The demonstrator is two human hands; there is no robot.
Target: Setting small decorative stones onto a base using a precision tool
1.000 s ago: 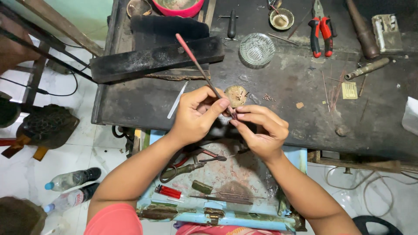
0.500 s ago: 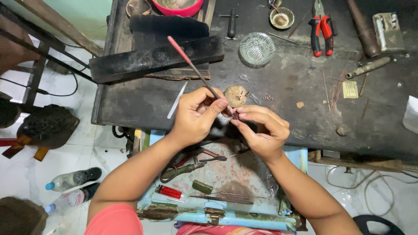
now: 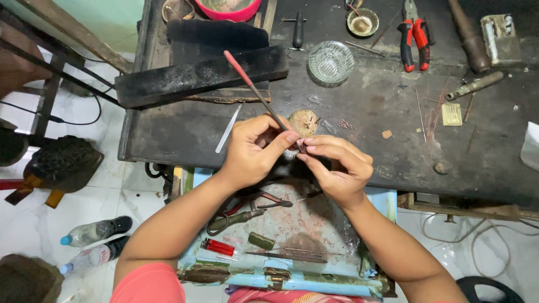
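Left hand (image 3: 252,147) pinching red-handled file (image 3: 255,90), tip angled down onto tiny piece (image 3: 302,148); right hand (image 3: 337,168) pinching piece at bench (image 3: 365,112) edge for steadiness, tray (image 3: 292,224) below catching filings.

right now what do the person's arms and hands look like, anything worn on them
Both forearms are bare down to the wrists. The left hand and right hand wear no gloves, and no rings, watch or bracelets show. A coral-pink short sleeve covers the left upper arm; the right upper arm is out of frame.

Left hand (image 3: 255,148) holds a red-handled tool (image 3: 252,87) against a tiny piece (image 3: 302,148) pinched by right hand (image 3: 337,168).
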